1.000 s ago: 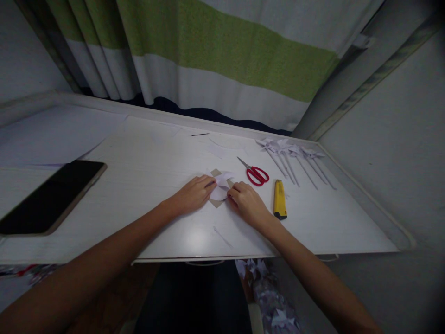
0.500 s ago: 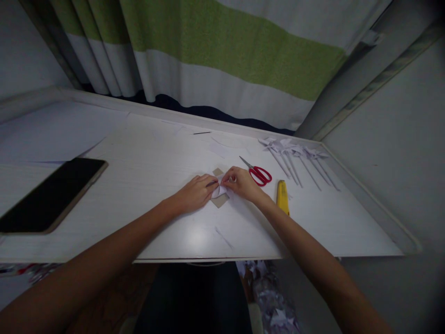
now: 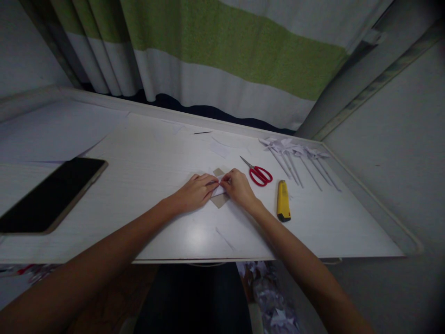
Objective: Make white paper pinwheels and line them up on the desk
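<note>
Both hands meet over a small white paper piece [image 3: 218, 190], which lies on a tan square card [image 3: 220, 201] on the white table. My left hand [image 3: 199, 190] is closed, its fingertips pinching the paper's left side. From the right, my right hand [image 3: 238, 185] pinches the same paper between thumb and forefinger. The fingers cover much of the paper. Red-handled scissors [image 3: 259, 175] lie just right of my right hand, blades toward the upper left. Beyond my right forearm rests a yellow cutter [image 3: 283, 202].
Several white paper pinwheels on sticks [image 3: 301, 153] lie at the back right. A large phone [image 3: 52, 195] and big white sheets [image 3: 55, 130] are at the left. A thin black stick [image 3: 202, 132] and paper scraps lie toward the back edge.
My right hand has turned and drawn slightly in over the paper, and its forearm has shifted left, uncovering the lower end of the yellow cutter. My left hand has barely moved.
</note>
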A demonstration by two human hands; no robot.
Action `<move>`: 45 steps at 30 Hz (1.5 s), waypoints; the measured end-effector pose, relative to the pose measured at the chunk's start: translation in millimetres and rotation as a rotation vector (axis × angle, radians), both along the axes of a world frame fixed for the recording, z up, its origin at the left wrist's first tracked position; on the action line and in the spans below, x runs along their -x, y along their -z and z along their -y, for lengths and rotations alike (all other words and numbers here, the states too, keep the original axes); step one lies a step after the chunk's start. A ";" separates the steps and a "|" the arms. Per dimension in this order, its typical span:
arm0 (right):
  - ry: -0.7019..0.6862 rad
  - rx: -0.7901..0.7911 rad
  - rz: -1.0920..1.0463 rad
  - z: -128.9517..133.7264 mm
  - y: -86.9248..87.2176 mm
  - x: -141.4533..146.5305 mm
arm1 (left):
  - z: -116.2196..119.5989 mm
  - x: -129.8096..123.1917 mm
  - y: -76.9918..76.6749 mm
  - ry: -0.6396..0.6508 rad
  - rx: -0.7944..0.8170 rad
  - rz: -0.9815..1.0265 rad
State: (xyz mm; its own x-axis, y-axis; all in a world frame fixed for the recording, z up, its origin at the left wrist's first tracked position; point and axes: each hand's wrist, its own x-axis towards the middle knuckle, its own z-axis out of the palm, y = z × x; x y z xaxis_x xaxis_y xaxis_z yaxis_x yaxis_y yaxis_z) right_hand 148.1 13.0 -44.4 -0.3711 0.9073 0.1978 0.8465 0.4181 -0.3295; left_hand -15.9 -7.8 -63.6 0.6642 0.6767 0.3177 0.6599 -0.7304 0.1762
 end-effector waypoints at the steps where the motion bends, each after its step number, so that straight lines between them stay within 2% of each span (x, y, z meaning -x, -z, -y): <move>1: 0.005 -0.003 -0.002 0.6 0.3 0.4 | 0.2 -0.3 -0.2 -0.001 0.001 -0.002; 13: -0.031 -0.038 0.095 5.1 -7.7 6.3 | -0.1 0.6 0.0 0.004 0.010 0.000; 19: 0.015 0.004 0.084 3.0 -3.0 6.2 | 0.0 0.4 -1.3 0.008 0.022 0.024; 33: 0.067 -0.043 -0.004 6.9 5.3 7.1 | -2.4 2.2 1.2 0.025 0.001 0.039; 39: 0.021 -0.054 0.060 6.7 1.0 6.0 | 0.4 3.2 -2.7 0.035 -0.013 0.047; 45: -0.139 -0.081 0.136 11.2 -3.2 -0.4 | 0.8 3.6 -3.4 0.030 0.033 0.049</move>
